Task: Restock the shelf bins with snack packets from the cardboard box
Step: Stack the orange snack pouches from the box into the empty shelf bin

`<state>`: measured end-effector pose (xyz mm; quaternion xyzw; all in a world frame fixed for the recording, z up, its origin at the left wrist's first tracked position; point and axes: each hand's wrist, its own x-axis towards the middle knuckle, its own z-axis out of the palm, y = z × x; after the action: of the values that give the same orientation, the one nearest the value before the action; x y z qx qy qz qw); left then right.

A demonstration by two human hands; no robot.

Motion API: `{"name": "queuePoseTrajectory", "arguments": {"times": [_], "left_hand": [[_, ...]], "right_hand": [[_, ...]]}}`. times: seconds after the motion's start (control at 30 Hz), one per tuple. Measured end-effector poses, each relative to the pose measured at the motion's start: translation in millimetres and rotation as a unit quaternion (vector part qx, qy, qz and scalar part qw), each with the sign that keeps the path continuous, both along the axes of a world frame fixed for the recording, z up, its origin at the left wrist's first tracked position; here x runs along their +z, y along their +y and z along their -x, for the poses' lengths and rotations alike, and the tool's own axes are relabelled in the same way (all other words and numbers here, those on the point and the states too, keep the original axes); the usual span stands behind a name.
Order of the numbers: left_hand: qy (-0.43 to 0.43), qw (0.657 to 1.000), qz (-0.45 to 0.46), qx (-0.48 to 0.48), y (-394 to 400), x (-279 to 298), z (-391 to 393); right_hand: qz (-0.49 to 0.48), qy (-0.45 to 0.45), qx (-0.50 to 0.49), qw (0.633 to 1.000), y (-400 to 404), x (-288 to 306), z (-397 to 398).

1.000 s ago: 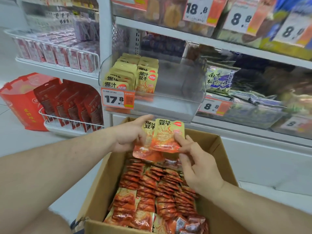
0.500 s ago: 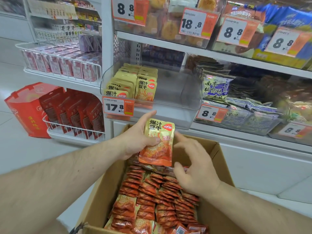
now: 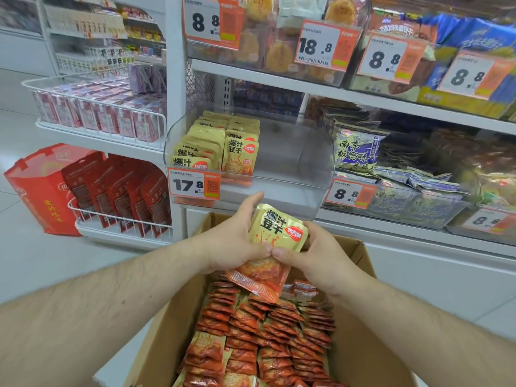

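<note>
Two rows in bin: yellow packets [image 3: 220,146] stood upright in the left part of the clear bin [image 3: 312,152], one row at the far left and a second just beside it; the right part of the bin held nothing visible.
Stack in hand: a small stack of snack packets [image 3: 275,241] was held above the far end of the cardboard box [image 3: 360,344], just below the bin's front lip, tilted, yellow top upward and orange bottom downward.
Left hand: the left hand [image 3: 237,244] gripped the stack from the left, thumb raised along its top edge, fingers curled behind.
Right hand: the right hand [image 3: 315,252] gripped the same stack from the right, thumb pressed on the front face, touching the left fingertips.
Box: packets [image 3: 262,339] lay in close rows across most of the floor of the box, orange ends up; how deep they went could not be told.
Price tag: a tag reading 17.8 [image 3: 194,185] hung on the bin's front at the left.
Progress, as judged: early to middle; less than half the bin was filled, and the box looked far from spent.
Left to do, as judged: lift this stack over the lip, stand it beside the second row, then repeat until the bin was full.
</note>
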<state>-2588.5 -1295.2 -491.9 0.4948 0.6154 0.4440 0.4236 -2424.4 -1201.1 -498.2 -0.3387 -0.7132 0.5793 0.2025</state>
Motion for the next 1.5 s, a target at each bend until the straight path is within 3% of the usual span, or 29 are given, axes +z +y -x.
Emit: {"name": "queuePoseTrajectory", "arguments": {"times": [0.4, 0.5, 0.53, 0.6, 0.67, 0.77, 0.83, 0.93, 1.1, 1.5], "left_hand": [[0.036, 0.999, 0.014, -0.012, 8, 11, 21], [0.092, 0.994, -0.021, 0.046, 14, 24, 26], [0.143, 0.982, -0.058, 0.11, 17, 26, 30], [0.253, 0.924, -0.138, 0.25, 23, 29, 43], [0.362, 0.866, -0.153, 0.31, 25, 27, 54], [0.5, 0.825, -0.02, 0.263, 30, 15, 59], [0.539, 0.809, 0.05, 0.228, 35, 6, 59], [0.545, 0.807, 0.062, 0.219, 42, -1, 60], [0.542, 0.807, 0.034, 0.234, 43, -7, 62], [0.543, 0.811, 0.033, 0.216, 39, -10, 65]], "right_hand": [[0.006, -0.021, 0.033, 0.999, 7, 27, 15], [-0.03, -0.043, 0.02, 0.998, 17, 48, 31], [-0.049, -0.041, 0.005, 0.998, 23, 58, 38], [-0.104, -0.012, -0.057, 0.993, 41, 80, 58], [-0.165, 0.04, -0.122, 0.978, 66, 100, 79], [-0.285, -0.001, -0.161, 0.945, 98, 110, 113], [-0.307, -0.062, -0.139, 0.939, 112, 101, 136], [-0.306, -0.148, -0.095, 0.936, 124, 74, 169], [-0.271, -0.217, -0.065, 0.936, 129, 47, 202], [-0.296, -0.234, -0.129, 0.917, 120, 45, 220]]}}
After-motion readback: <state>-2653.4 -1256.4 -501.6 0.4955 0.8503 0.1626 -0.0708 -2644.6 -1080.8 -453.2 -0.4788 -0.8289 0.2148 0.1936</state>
